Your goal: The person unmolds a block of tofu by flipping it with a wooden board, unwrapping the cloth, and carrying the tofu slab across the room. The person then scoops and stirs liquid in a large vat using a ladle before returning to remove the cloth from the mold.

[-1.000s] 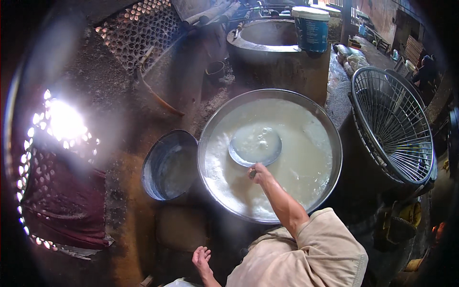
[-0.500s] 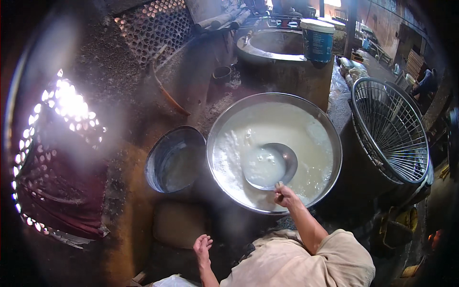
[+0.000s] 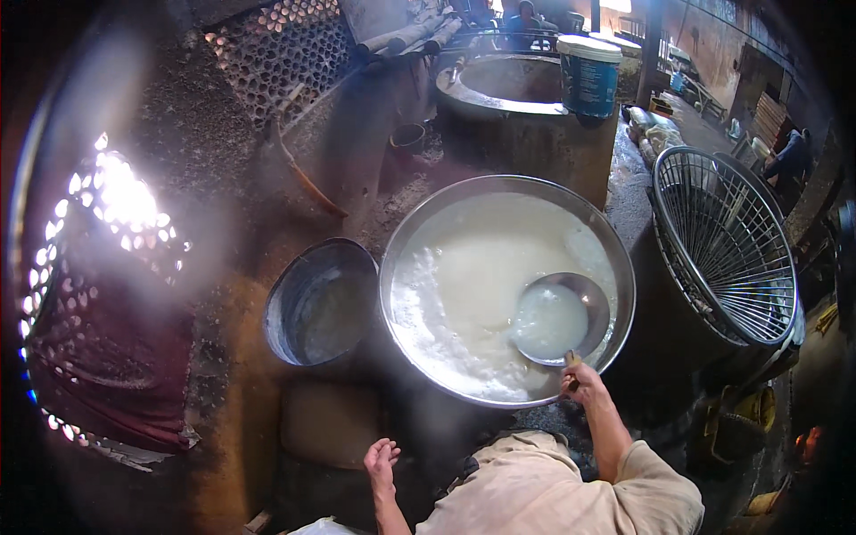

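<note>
My right hand (image 3: pixel 582 381) is closed round the short wooden handle of a large round metal ladle (image 3: pixel 596 308). The ladle's bowl sits low in a wide metal vat (image 3: pixel 389 334), at the right of its near half, with milky liquid inside. Pale, cloudy liquid (image 3: pixel 481 241) fills the vat, and white foam (image 3: pixel 415 303) gathers along its left and near sides. Left of the vat, my left hand (image 3: pixel 382 456) hangs in the air with its fingers loosely bent and nothing in them.
A deep metal bucket (image 3: pixel 278 312) stands against the vat's left side. To the right, a big wire basket (image 3: pixel 727 241) rests tilted on a dark container. Behind are a round stove-like basin (image 3: pixel 455 89) and a blue lidded pail (image 3: pixel 588 80). A person (image 3: pixel 789 160) is far right.
My right hand has swept the ladle rightward through the liquid, toward the vat's near right side. Foam has spread along the near left part. My left hand has barely moved.
</note>
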`<action>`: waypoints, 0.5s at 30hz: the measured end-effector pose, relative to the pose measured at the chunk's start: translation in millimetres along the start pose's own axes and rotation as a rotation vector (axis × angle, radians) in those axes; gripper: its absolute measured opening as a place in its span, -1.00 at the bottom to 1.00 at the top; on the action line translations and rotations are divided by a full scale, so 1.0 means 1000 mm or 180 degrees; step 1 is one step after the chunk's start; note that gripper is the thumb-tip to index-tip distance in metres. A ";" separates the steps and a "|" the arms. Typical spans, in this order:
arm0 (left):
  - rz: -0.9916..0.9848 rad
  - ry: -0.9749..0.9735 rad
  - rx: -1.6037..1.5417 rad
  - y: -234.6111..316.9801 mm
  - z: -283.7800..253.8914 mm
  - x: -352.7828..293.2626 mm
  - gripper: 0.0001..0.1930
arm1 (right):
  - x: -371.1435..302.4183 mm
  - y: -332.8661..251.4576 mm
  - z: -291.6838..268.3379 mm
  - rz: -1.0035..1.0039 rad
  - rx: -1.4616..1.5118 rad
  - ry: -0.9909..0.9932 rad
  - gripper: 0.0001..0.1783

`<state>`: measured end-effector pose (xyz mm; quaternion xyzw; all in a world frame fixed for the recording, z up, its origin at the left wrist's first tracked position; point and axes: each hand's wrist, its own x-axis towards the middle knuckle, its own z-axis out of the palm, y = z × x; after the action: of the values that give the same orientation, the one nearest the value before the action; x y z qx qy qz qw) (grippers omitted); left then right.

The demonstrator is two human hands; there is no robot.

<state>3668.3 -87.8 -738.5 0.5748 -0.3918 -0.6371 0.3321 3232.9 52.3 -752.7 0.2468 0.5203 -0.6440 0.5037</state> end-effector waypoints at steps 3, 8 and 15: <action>-0.0043 0.0077 0.0009 0.005 0.005 0.001 -0.77 | 0.005 -0.021 0.008 -0.0177 -0.0058 0.0136 -0.89; -0.0114 0.0156 0.0099 0.019 0.021 0.002 -0.77 | 0.032 -0.061 0.017 -0.0474 -0.0002 0.0156 -0.87; -0.0130 0.0347 0.0172 0.026 0.031 0.001 -0.76 | 0.109 -0.095 0.044 -0.0561 -0.0031 -0.0180 -0.89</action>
<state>3637.0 -97.7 -715.0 0.6252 -0.3784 -0.6007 0.3241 3115.3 -35.4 -789.5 0.1793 0.5287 -0.6900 0.4608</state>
